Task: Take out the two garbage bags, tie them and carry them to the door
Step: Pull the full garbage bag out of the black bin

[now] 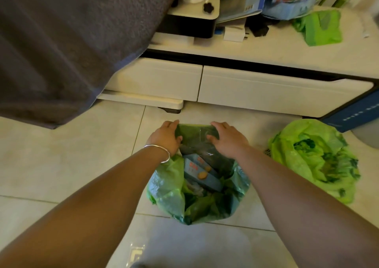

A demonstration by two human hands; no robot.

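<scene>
1. Blanket (51, 48), grey, hangs at the far left and hides whatever it covers.
2. Cabinet (266, 87) behind holds clutter I can't identify, apart from some green plastic (322, 28) on top, far right.
3. My left hand (165, 137), a bangle (162, 150) at the wrist, grips the far rim of the open bag (166, 194), thumb curled over the edge.
4. That bag stands on the tiled floor (61, 165) between my forearms, mouth facing up at me; I see no clear long axis.
5. Inside it: a blue carton (202, 173), tilted, over crumpled green waste; deeper contents are too dark to read.
6. My right hand (227, 138) lies on the same far rim, fingers fairly straight; whether it pinches the plastic I can't tell.
7. Second bag (313, 161), brighter green, sits on the floor just right of the first, bunched; its contents are hidden.
</scene>
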